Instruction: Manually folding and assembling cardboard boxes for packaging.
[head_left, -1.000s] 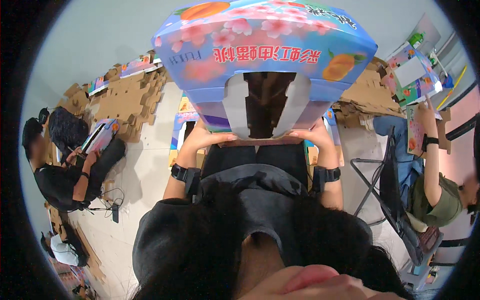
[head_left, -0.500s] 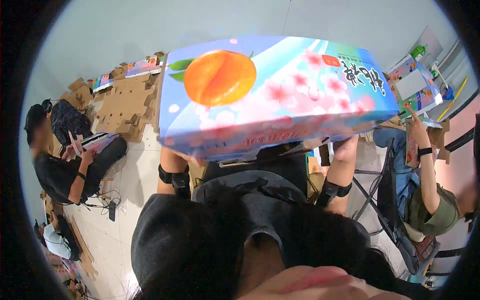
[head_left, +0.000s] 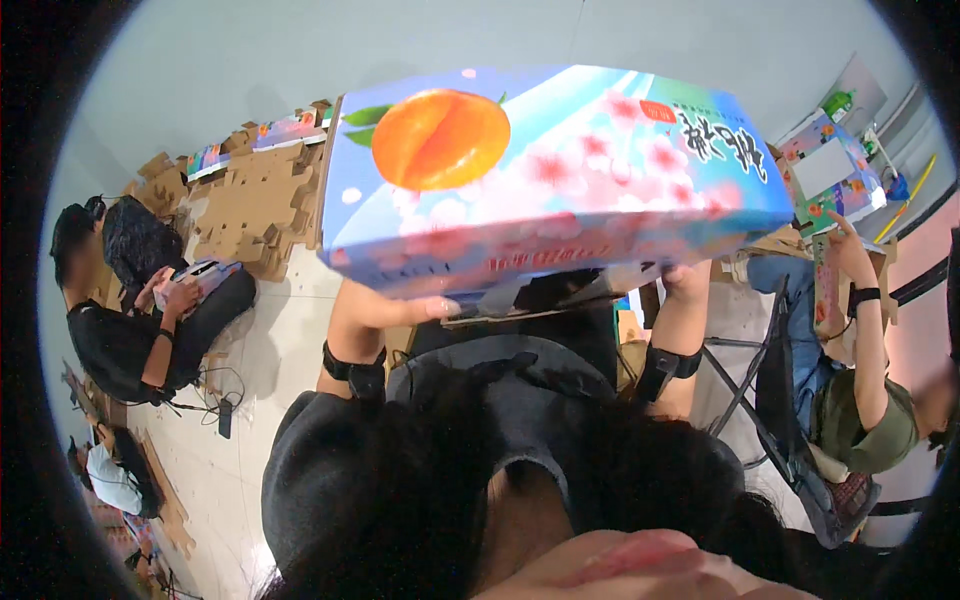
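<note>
A large carton (head_left: 560, 165) printed with an orange peach, pink blossoms and a blue-violet ground is held up before my chest, tilted so its broad face shows. My left hand (head_left: 405, 308) grips its lower near edge from the left, thumb laid along the underside. On the right, my right hand (head_left: 687, 284) holds the same edge, with its fingers partly hidden behind the carton. A dark opening and a brown cardboard flap (head_left: 535, 312) show on the carton's near side, between my two hands.
Flattened brown cardboard (head_left: 250, 205) lies on the floor at the left. A seated person (head_left: 125, 345) there handles a similar box (head_left: 212, 278). At the right, another person's hand (head_left: 850, 250) is near printed cartons (head_left: 825, 170), beside a folding chair (head_left: 780, 400).
The carton has risen slightly and tipped a little. My left thumb now shows farther along its lower edge. The person at left has turned their box.
</note>
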